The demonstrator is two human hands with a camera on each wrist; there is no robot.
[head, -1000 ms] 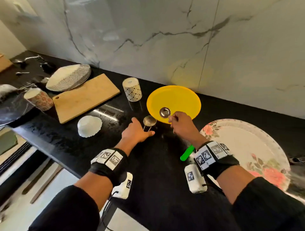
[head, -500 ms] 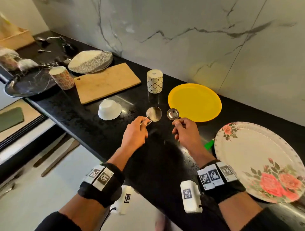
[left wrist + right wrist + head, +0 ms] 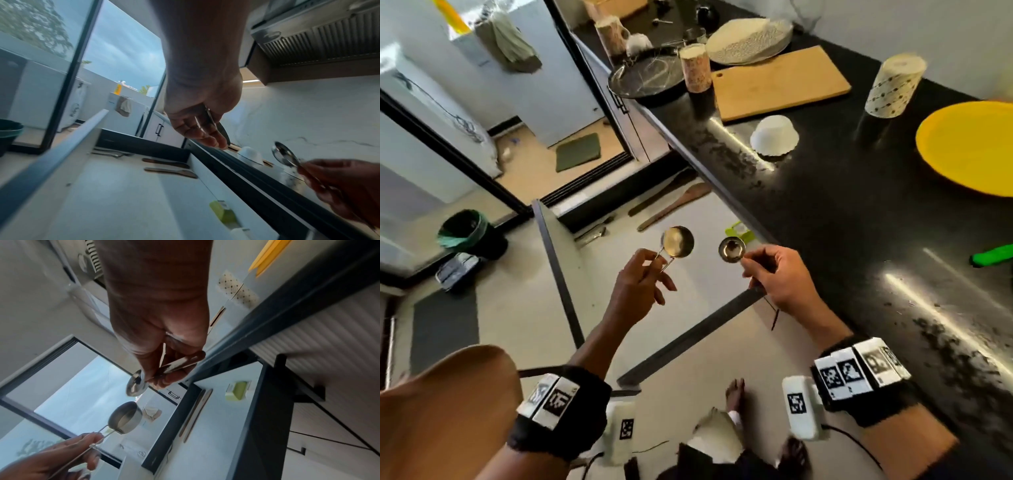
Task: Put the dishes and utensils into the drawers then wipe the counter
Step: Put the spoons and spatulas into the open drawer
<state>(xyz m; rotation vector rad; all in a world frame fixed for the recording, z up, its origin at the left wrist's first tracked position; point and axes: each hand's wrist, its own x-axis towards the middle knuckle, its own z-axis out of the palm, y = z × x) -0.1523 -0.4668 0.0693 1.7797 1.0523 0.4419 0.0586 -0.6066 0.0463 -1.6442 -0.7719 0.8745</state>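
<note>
Measuring cups, two small shiny steel ones, both up in the air over the open white drawer (image 3: 709, 274). Left hand (image 3: 635, 287) pinches the wire-loop handle of the bigger round steel measuring cup (image 3: 678, 241), thumb and fingers curled around it. Right hand (image 3: 779, 277) pinches the flat handle of the smaller steel measuring cup (image 3: 731, 249), bowl facing up. They're side by side, not touching, just off the edge of the black stone counter (image 3: 859, 240). Down in the drawer: two wooden spatulas (image 3: 671, 202), some metal cutlery (image 3: 594, 233), a small lime-green block (image 3: 739, 230). Still on the counter: a round yellow plate (image 3: 969, 147), an upside-down white fluted bowl (image 3: 774, 137), a wooden cutting board (image 3: 777, 82), a patterned cylinder cup (image 3: 895, 85).
</note>
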